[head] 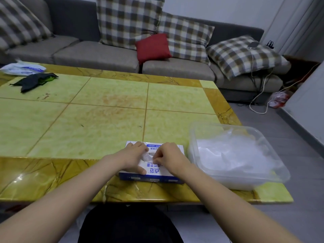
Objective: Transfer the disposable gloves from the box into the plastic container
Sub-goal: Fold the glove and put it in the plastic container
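Note:
A white and blue glove box (157,171) lies flat near the table's front edge. My left hand (133,157) rests on its top, thumb laid along the near side, fingers at the opening. My right hand (171,157) is curled at the opening and pinches a thin clear glove (146,156) that sticks out of it. To the right stands a clear plastic container (194,137), holding a pile of crumpled clear gloves (233,155).
The yellow-green tiled table (105,120) reaches back toward a grey sofa (98,55) with checked cushions. A dark cloth (33,81) and a white plastic bag (21,68) lie at its far left. Cables trail on the floor (259,104) at the right.

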{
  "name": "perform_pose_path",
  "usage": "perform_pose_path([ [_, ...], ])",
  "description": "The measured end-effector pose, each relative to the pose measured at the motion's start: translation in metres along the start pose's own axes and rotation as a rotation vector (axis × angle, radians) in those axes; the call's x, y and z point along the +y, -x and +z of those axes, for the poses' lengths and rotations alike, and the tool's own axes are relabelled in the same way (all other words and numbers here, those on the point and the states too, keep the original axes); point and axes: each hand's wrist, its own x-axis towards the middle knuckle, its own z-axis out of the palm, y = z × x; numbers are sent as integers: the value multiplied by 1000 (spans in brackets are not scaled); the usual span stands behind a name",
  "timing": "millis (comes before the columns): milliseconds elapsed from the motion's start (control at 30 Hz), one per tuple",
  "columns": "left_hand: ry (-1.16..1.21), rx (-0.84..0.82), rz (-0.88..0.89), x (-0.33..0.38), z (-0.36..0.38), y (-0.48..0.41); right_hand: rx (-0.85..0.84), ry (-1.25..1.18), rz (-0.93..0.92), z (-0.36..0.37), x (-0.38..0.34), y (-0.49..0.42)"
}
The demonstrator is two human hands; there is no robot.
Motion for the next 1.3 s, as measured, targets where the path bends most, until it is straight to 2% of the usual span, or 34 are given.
perform_pose_path([
  [200,13,1,-8,2,-2,2,240,11,-29,-10,3,-1],
  [433,17,7,-5,3,-2,3,66,135,-16,13,-3,-3],
  [700,35,3,-1,1,1,3,-106,437,-34,8,-15,-8],
  [833,48,-1,1,1,1,4,-125,477,-43,7,-19,-8],
  [933,66,1,-5,0,1,4,-68,464,-44,7,-15,-3],
  [1133,97,4,-27,2,0,5,193,245,23,-6,-9,9],
  [1233,90,5,-22,3,-1,5,246,168,121,-9,-6,10],
  [1300,114,11,-30,2,-1,5,282,174,106,-6,-5,12],
])
